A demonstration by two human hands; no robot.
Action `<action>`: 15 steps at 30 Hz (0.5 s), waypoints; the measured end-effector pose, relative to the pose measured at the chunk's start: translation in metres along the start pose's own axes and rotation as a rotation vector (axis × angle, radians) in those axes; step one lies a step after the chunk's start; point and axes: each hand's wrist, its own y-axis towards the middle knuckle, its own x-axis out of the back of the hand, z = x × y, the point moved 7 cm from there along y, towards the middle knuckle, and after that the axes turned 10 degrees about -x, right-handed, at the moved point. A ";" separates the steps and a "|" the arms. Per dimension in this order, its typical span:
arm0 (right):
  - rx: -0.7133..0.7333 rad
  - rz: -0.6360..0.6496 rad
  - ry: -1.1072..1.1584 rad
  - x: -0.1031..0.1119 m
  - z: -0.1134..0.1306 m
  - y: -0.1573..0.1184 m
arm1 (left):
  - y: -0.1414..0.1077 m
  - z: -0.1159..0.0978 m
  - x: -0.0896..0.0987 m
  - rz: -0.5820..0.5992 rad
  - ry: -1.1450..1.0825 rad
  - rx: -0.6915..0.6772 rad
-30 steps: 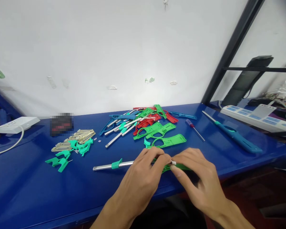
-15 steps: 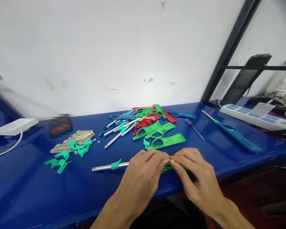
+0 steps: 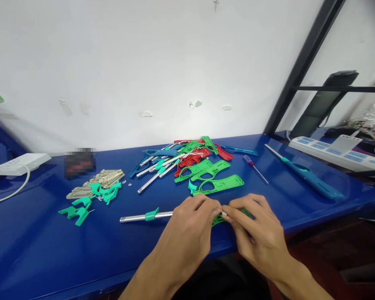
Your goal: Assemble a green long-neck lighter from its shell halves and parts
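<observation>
A teal-collared silver tube (image 3: pixel 133 218) lies left of a mostly hidden green shell (image 3: pixel 218 219).

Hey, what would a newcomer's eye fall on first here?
Likely the left hand and right hand, close together at a small white piece, towards the front of the blue table. Beyond them, bright green shells lie before a jumble of red, blue and metal parts.

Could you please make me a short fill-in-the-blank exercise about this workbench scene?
The left hand and right hand meet at a small ____ part.
The loose shells are blue, red and ____.
The long lighter beside the screwdriver has a ____ handle.
The power strip lies on the ____ side of the picture.

Missing words: white; green; blue; right
</observation>
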 end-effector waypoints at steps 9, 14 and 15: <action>-0.091 0.128 0.095 -0.002 0.002 0.009 | 0.003 -0.004 0.007 -0.059 0.047 -0.106; -0.143 0.133 0.140 0.001 0.000 0.011 | 0.003 -0.008 0.010 -0.038 0.131 -0.127; -0.147 0.125 0.143 0.001 -0.001 0.011 | 0.004 -0.008 0.010 -0.032 0.148 -0.119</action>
